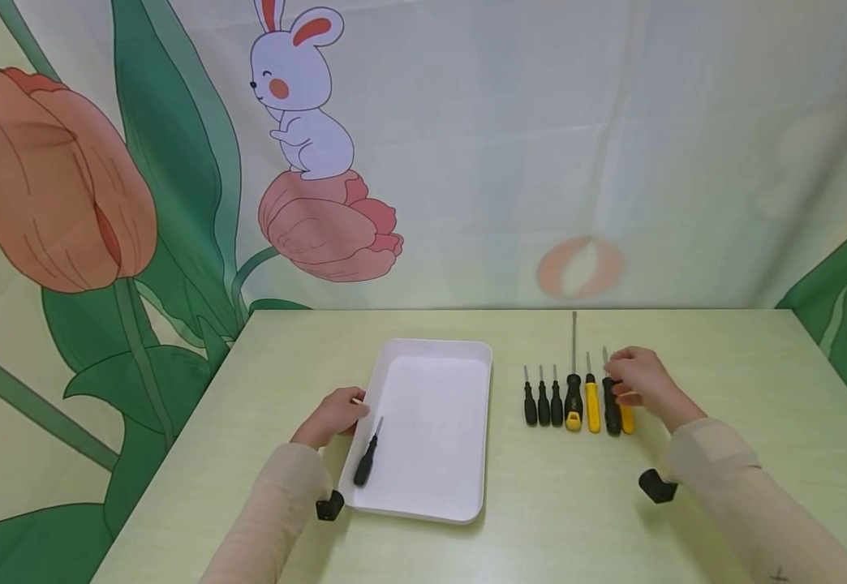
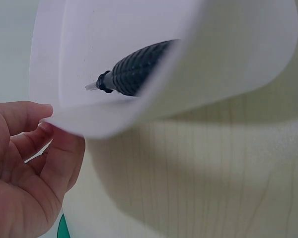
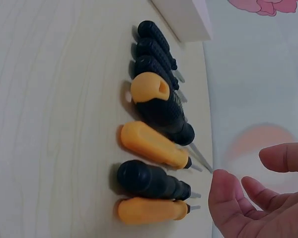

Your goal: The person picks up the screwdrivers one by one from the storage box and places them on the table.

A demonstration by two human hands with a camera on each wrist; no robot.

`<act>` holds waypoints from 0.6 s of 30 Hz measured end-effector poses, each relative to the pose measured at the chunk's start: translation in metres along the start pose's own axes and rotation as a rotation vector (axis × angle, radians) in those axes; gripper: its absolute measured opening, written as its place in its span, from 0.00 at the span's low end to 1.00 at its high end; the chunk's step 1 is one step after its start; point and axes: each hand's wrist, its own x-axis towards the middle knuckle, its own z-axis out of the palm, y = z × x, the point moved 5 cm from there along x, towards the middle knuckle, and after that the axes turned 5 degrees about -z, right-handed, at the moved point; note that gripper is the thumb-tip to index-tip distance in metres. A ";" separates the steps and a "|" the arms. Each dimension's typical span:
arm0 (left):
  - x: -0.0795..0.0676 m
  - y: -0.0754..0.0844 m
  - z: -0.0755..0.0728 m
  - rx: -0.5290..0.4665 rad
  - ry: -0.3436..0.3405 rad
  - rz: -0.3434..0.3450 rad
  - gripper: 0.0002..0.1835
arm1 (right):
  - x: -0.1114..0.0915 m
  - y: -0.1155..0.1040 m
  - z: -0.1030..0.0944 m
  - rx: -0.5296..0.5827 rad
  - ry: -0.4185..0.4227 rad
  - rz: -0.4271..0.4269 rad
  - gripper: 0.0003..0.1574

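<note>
My left hand (image 1: 338, 412) pinches the left rim of a white tray (image 1: 431, 422) between thumb and fingers. In the left wrist view that side of the tray (image 2: 188, 64) slants above the tabletop. Inside lies a small black screwdriver (image 1: 366, 464), its shaft toward the back. My right hand (image 1: 641, 377) hovers over the right end of a row of screwdrivers, thumb and fingers apart with nothing between them. Nearest to it are a black-handled screwdriver (image 1: 611, 410) and a yellow-handled one (image 1: 627, 420), partly hidden by the hand in the head view.
Left along the row lie another yellow screwdriver (image 1: 592, 407), a long black-and-yellow one (image 1: 573, 397) and three small black screwdrivers (image 1: 543, 410). They lie side by side on the pale wooden table (image 1: 540, 503), shafts toward the back. A printed curtain (image 1: 482, 162) hangs behind the table's far edge.
</note>
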 end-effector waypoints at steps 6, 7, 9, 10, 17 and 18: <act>0.003 -0.002 0.000 -0.009 0.001 0.003 0.15 | -0.004 -0.007 0.008 0.042 -0.038 -0.013 0.31; 0.004 -0.003 0.001 -0.009 0.001 0.002 0.15 | -0.004 -0.009 0.009 0.047 -0.040 -0.009 0.31; 0.004 -0.003 0.001 -0.010 0.000 0.000 0.16 | -0.006 -0.012 0.012 0.052 -0.043 -0.004 0.31; 0.004 -0.003 0.001 -0.009 0.000 -0.001 0.16 | -0.007 -0.013 0.014 0.057 -0.048 -0.006 0.31; 0.003 -0.002 0.000 -0.003 -0.001 -0.004 0.16 | -0.014 -0.023 0.022 0.079 -0.108 -0.036 0.32; 0.003 -0.002 0.000 -0.005 -0.002 -0.003 0.16 | -0.015 -0.024 0.023 0.081 -0.120 -0.042 0.32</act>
